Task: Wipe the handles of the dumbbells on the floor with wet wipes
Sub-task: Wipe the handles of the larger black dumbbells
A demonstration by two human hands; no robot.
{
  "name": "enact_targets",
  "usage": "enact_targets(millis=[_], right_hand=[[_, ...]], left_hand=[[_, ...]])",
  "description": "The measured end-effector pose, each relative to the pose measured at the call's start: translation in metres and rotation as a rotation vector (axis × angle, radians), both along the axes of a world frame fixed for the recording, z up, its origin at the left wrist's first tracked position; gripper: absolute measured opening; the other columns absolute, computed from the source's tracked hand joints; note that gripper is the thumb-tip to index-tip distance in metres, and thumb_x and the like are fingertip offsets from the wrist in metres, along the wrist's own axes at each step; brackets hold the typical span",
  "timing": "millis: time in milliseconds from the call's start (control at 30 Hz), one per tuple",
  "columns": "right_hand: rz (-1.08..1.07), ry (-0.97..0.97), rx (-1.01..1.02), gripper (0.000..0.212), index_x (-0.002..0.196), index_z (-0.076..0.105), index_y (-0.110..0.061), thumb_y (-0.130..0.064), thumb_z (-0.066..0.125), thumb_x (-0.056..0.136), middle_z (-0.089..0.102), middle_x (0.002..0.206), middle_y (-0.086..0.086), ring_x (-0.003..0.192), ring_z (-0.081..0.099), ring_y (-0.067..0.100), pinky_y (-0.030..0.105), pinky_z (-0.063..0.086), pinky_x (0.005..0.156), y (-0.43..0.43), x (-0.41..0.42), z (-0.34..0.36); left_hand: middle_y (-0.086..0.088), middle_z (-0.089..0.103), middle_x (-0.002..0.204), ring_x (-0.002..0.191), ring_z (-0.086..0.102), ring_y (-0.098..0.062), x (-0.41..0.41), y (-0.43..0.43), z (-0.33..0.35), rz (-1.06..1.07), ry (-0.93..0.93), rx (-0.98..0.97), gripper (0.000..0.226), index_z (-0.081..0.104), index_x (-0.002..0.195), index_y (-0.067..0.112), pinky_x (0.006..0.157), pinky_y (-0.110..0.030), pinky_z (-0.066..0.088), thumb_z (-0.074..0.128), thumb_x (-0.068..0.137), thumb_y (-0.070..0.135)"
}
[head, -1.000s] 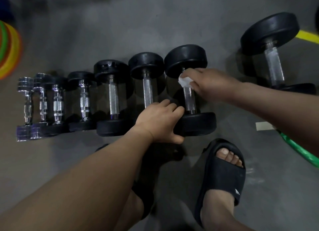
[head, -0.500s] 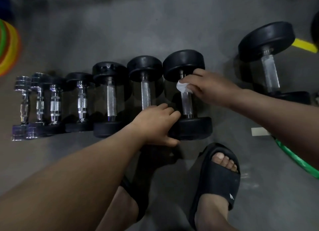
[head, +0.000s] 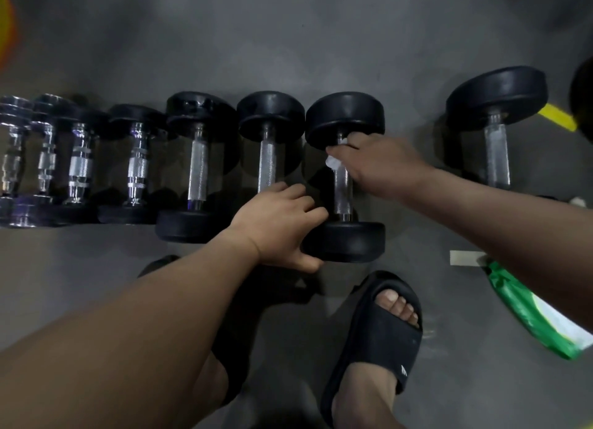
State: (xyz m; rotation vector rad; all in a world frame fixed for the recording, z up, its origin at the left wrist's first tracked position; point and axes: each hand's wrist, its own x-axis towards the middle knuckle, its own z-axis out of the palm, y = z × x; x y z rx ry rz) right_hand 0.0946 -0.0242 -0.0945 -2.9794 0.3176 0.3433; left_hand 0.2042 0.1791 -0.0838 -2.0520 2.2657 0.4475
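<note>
Dumbbell first: it lies on the floor at the right end of the row, just beside its neighbour. Its long axis runs straight away from us, one black head toward the floor's far side and the other toward our feet, parallel to the others in the row. The handle is the bright bar between the heads.

Our right hand curls round the upper part of that handle, pinching the wipe against the metal; a white fold bulges out on the left of the fingers. A second ago the wipe sat tight under the far head. It has since slid a little way down the bar toward us, so we judge a wiping stroke has begun. The lower stretch of the handle shows bare, and we take it as not yet covered.

Our left hand has stayed where it was, fingers hooked over the inner edge of the near head and thumb under its rim, bracing the dumbbell so it cannot roll.

Further out, a lone dumbbell lies well apart to the right, its axis much the same, and we guess it is next. A green pack lies on the floor under our right forearm, more of it in view than before. A black sandal stands near the braced head.
</note>
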Motion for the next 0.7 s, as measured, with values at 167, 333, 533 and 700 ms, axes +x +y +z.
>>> enact_targets(millis=[167, 333, 533, 700], right_hand=[[0.365, 0.068, 0.207, 0.039, 0.129, 0.061, -0.024, -0.024, 0.058, 0.090, 0.059, 0.113, 0.002, 0.087, 0.064, 0.028, 0.027, 0.030, 0.054, -0.001, -0.029, 0.003], [0.242, 0.111, 0.050, 0.049, 0.138, 0.051, -0.028, -0.034, 0.032, 0.093, 0.052, 0.132, 0.005, 0.109, 0.059, 0.033, 0.038, 0.049, 0.073, -0.001, -0.003, 0.015], [0.208, 0.299, 0.082, 0.023, 0.114, 0.057, -0.025, -0.032, 0.051, 0.093, 0.063, 0.110, 0.005, 0.092, 0.063, 0.033, 0.041, 0.055, 0.072, 0.015, 0.001, 0.025], [0.168, 0.283, -0.040, 0.013, 0.098, 0.059, -0.030, -0.039, 0.053, 0.092, 0.067, 0.094, 0.002, 0.082, 0.064, 0.029, 0.031, 0.039, 0.055, 0.015, 0.017, 0.026]], left_hand=[[0.002, 0.065, 0.092, 0.097, 0.054, -0.024, -0.001, 0.000, -0.003, 0.004, -0.001, 0.017, 0.074, 0.060, 0.106, 0.024, 0.085, -0.040, 0.043, 0.048, 0.067, 0.085], [0.003, 0.064, 0.093, 0.099, 0.053, -0.024, 0.001, 0.000, -0.004, -0.020, -0.002, 0.026, 0.075, 0.059, 0.106, 0.024, 0.084, -0.040, 0.043, 0.044, 0.068, 0.087], [0.002, 0.063, 0.094, 0.097, 0.054, -0.025, 0.000, -0.001, -0.006, -0.027, 0.002, 0.006, 0.075, 0.061, 0.104, 0.023, 0.081, -0.040, 0.044, 0.046, 0.067, 0.086], [0.003, 0.063, 0.093, 0.097, 0.054, -0.025, 0.000, -0.002, -0.005, -0.023, 0.006, 0.020, 0.074, 0.060, 0.100, 0.023, 0.080, -0.040, 0.046, 0.047, 0.065, 0.087]])
